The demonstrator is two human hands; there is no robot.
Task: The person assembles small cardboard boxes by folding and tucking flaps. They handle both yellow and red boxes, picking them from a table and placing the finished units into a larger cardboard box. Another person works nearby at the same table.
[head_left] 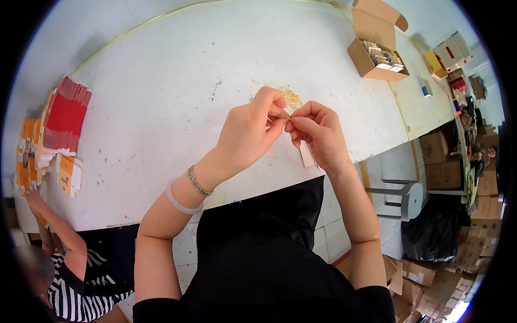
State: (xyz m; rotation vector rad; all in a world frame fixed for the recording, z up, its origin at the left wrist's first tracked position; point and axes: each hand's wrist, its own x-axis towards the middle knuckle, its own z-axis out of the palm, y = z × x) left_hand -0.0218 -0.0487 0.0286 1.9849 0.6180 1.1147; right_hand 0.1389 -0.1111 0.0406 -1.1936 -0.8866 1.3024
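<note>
Above the white table [161,107], my left hand [249,128] and my right hand [321,133] meet fingertip to fingertip. Both are closed in a pinch on a thin gold-coloured piece [289,119], mostly covered by the fingers and too small to name more exactly. Just beyond the fingers lies a loose pile of small thin gold-coloured pieces [291,98], partly hidden by my left hand. A small pale pink card [307,155] rests on the table below my right hand, which covers part of it.
At the far right stands an open cardboard box [389,72] filled with small flat packets. Red folded cartons [67,116] and orange-and-white boxes [69,173] are stacked at left, beside a co-worker's arm [64,229]. A grey stool [412,201] and cardboard boxes [441,288] stand at right.
</note>
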